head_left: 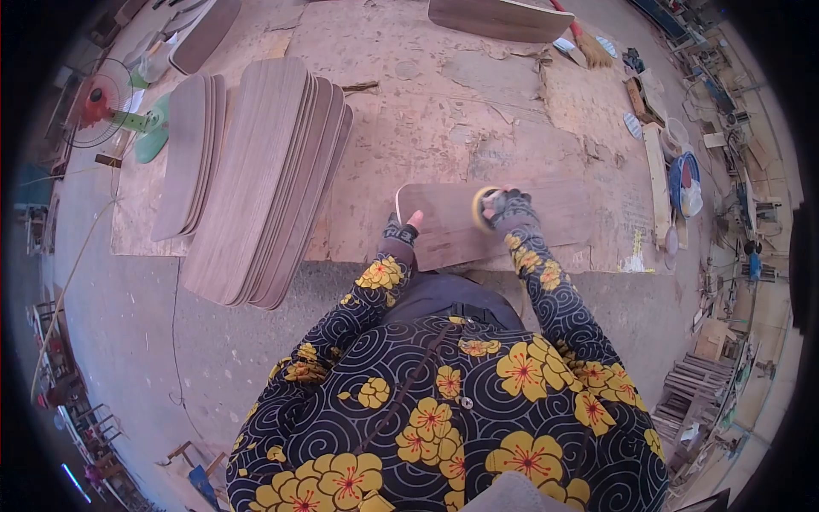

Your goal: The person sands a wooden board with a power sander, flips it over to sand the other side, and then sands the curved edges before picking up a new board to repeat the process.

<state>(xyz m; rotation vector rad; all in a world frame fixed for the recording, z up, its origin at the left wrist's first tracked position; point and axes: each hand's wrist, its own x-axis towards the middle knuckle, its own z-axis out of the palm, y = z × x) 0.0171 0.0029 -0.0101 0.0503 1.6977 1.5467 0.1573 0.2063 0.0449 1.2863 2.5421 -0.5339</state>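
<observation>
A brown wood-grain board (448, 218) with rounded corners lies across the table's near edge in front of me. At its left end is my left hand (404, 229) in a dark fingerless glove, gripping the edge with the thumb over the top face. My right hand (512, 207), gloved the same way, is closed on a round sanding pad (482, 211) with a yellowish rim. The pad is tilted against the board's middle, its flat side partly hidden by my fingers.
Left of me, a tall stack of similar boards (247, 179) overhangs the table edge, beside a smaller stack (189, 154). A fan (95, 101) stands at the far left. More boards (503, 19) lie at the back, near a brush (590, 49). A blue basin (682, 183) is at the right.
</observation>
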